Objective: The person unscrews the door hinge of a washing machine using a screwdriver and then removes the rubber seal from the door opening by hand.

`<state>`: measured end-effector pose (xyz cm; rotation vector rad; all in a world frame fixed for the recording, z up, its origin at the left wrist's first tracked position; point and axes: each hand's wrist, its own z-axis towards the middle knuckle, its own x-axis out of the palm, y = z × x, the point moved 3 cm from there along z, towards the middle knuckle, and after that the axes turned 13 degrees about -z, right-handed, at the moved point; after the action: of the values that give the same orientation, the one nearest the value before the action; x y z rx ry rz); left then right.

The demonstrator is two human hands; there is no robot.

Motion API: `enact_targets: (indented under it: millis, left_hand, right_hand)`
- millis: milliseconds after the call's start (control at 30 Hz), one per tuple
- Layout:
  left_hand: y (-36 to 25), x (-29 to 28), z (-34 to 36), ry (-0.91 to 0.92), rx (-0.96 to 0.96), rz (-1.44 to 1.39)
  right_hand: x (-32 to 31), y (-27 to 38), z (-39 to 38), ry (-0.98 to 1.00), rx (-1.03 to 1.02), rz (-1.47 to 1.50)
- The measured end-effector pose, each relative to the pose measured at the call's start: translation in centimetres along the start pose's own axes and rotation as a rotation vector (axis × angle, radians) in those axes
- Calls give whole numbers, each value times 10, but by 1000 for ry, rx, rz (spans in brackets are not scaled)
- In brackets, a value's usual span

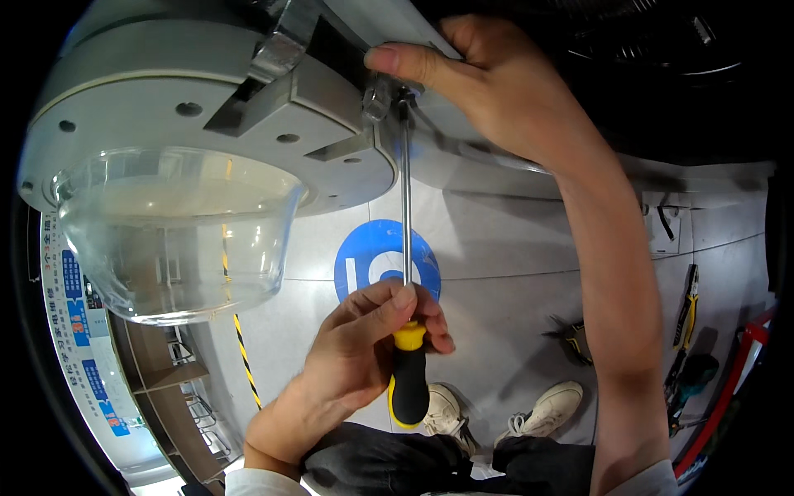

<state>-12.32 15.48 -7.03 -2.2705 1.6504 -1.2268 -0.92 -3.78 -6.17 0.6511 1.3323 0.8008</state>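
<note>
A long screwdriver (409, 384) with a yellow-and-black handle stands nearly upright in the middle. My left hand (356, 343) is closed on it, fingers round the shaft just above the handle. The shaft's tip meets a dark recess beside a metal hinge (378, 97); the screw head itself I cannot make out. Above, my right hand (504, 87) grips the pale panel (504, 150), thumb by the hinge and other fingers partly hidden behind. Left of the hinge is a grey round door ring (240, 136) with holes and a clear glass bowl (178, 248), like a washing machine door.
On the tiled floor at the right lie pliers (572, 337), yellow-and-black pliers (686, 310) and a teal-and-black tool (697, 372) beside a red-edged case (748, 343). A blue round floor sticker (356, 248) lies below the hinge. My shoes (552, 409) are at the bottom; shelving (157, 364) stands left.
</note>
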Motion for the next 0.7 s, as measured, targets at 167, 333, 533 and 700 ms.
enact_targets:
  millis: [167,333,533,700]
  left_hand:
    - [1,3,7,-73,116,126]
    - [-5,-8,10,72,85,76]
    - [-15,2,15,142,99,123]
    - [-17,12,12,-10,185,170]
  right_hand:
    - [4,-7,7,-89,-48,39]
    - [13,-7,12,-131,-66,42]
    - [13,-11,13,-148,-58,49]
    - [9,-4,9,-109,-56,47]
